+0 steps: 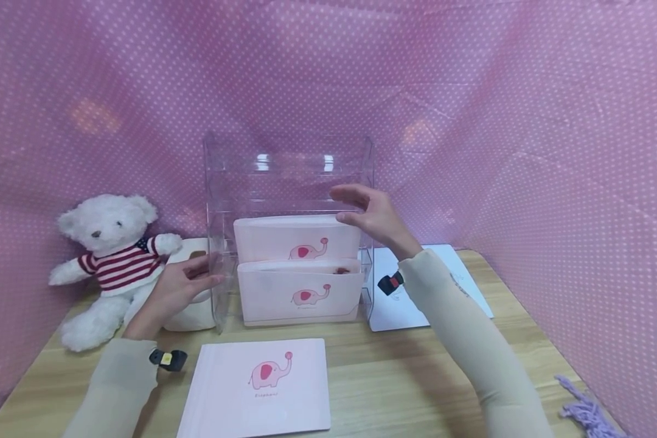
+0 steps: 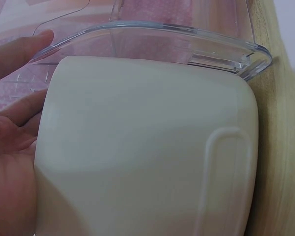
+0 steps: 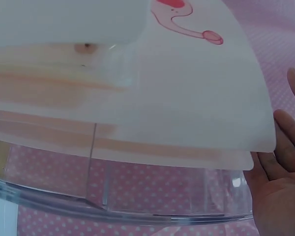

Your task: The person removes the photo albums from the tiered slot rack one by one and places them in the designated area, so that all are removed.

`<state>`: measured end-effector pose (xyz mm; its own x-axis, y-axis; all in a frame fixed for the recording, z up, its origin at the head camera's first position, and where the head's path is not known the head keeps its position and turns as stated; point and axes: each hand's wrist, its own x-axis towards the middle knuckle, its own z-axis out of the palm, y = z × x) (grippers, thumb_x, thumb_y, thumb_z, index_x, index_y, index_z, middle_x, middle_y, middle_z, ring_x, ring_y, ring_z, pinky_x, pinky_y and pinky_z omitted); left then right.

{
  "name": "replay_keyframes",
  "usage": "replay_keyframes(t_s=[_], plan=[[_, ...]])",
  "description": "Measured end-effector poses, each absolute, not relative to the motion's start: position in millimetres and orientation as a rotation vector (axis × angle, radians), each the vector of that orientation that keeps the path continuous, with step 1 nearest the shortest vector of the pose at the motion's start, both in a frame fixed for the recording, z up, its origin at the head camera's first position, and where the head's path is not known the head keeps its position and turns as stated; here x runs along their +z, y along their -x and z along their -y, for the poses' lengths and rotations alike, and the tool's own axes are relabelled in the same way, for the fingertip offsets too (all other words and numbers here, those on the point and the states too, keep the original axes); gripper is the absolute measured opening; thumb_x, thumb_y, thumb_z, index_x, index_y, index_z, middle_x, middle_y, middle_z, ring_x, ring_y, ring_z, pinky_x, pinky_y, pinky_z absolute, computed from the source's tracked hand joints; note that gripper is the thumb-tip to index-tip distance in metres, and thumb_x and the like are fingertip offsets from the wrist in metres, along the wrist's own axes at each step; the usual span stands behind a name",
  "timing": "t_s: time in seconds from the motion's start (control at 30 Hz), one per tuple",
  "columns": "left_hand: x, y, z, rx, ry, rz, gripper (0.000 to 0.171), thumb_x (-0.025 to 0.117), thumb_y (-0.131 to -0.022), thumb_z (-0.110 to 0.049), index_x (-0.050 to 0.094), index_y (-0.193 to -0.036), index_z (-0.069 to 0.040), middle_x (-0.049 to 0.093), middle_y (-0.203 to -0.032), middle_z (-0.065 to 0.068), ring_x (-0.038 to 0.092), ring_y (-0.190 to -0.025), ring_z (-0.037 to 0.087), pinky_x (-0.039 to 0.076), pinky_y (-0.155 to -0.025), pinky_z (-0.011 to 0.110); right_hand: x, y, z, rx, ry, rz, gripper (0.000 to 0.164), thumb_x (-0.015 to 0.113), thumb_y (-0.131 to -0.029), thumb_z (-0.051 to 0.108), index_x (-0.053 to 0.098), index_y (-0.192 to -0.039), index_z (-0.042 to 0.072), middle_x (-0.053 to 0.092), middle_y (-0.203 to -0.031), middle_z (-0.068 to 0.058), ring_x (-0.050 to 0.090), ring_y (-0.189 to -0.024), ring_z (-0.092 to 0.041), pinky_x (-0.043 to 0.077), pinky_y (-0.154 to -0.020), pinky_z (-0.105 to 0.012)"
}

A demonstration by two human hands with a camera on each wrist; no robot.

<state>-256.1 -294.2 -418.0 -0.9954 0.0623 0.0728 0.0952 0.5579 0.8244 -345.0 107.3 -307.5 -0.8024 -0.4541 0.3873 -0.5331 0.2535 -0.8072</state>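
A clear plastic rack (image 1: 290, 182) stands on the table with two pale pink elephant booklets in it, the rear booklet (image 1: 268, 237) above the front booklet (image 1: 274, 298). My left hand (image 1: 172, 289) is at the rack's left side panel, thumb tip right at its edge. Beside that panel, a cream container (image 2: 142, 132) partly covers the left fingers in the left wrist view. At the rear booklet's upper right corner is my right hand (image 1: 380, 219), fingers loosely bent and thumb apart from them. The right wrist view shows those fingers (image 3: 287, 140) close against the booklet corner.
Another elephant booklet (image 1: 263, 389) lies flat in front of the rack. To the left sits a white teddy bear (image 1: 106, 243) in a striped sweater. A white sheet (image 1: 449, 316) lies right of the rack, and purple tassels (image 1: 588, 413) lie near the right edge. Pink dotted cloth (image 1: 525, 152) surrounds the table.
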Motion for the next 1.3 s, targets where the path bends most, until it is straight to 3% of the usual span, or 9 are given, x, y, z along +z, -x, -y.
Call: replay_keyframes(t_s=[0.13,0.33,0.6,1.17,1.3], plan=[[-417.8,255.6,293.6,-1.444,0.136,2.744,0.073,0.073,-0.093,-0.041,0.046,-0.151,-0.005,0.053,-0.149,0.025,0.057,-0.133,0.042,0.048,-0.082,0.005,-310.9,348.8,-104.7,1.620,-0.949,2.455,0.052,0.075,-0.090,0.011,0.059,-0.139,0.010,0.063,-0.142,-0.012,0.058,-0.134,-0.033,0.046,-0.114,-0.048],[-418.1,257.0,292.9,-1.446,0.136,2.741,0.074,0.073,-0.093,-0.042,0.047,-0.151,-0.005,0.053,-0.149,0.024,0.057,-0.133,0.041,0.046,-0.082,0.004,-319.0,349.5,-100.2,1.632,-0.891,2.536,0.049,0.076,-0.090,0.014,0.062,-0.136,0.016,0.068,-0.136,-0.007,0.064,-0.127,-0.030,0.054,-0.104,-0.043],[-417.0,257.6,293.4,-1.456,0.155,2.726,0.072,0.073,-0.093,-0.040,0.048,-0.150,-0.003,0.055,-0.147,0.025,0.059,-0.130,0.041,0.047,-0.081,0.005,-321.5,348.7,-99.3,1.650,-0.926,2.499,0.047,0.077,-0.088,0.007,0.064,-0.133,0.010,0.069,-0.132,-0.011,0.066,-0.122,-0.028,0.054,-0.103,-0.044],[-417.3,256.8,295.8,-1.433,0.130,2.760,0.074,0.072,-0.093,-0.043,0.047,-0.151,-0.004,0.053,-0.148,0.026,0.057,-0.132,0.043,0.054,-0.085,0.015,-330.9,341.3,-97.7,1.572,-0.857,2.599,0.043,0.081,-0.085,0.011,0.072,-0.125,0.022,0.070,-0.134,-0.001,0.067,-0.120,-0.023,0.059,-0.094,-0.040],[-416.1,256.8,295.7,-1.454,0.172,2.747,0.070,0.072,-0.094,-0.039,0.048,-0.150,-0.004,0.055,-0.147,0.026,0.054,-0.135,0.045,0.051,-0.086,0.010,-337.6,339.4,-95.5,1.560,-0.782,2.638,0.045,0.082,-0.084,0.013,0.072,-0.126,0.026,0.066,-0.139,0.000,0.067,-0.119,-0.025,0.060,-0.092,-0.041]])
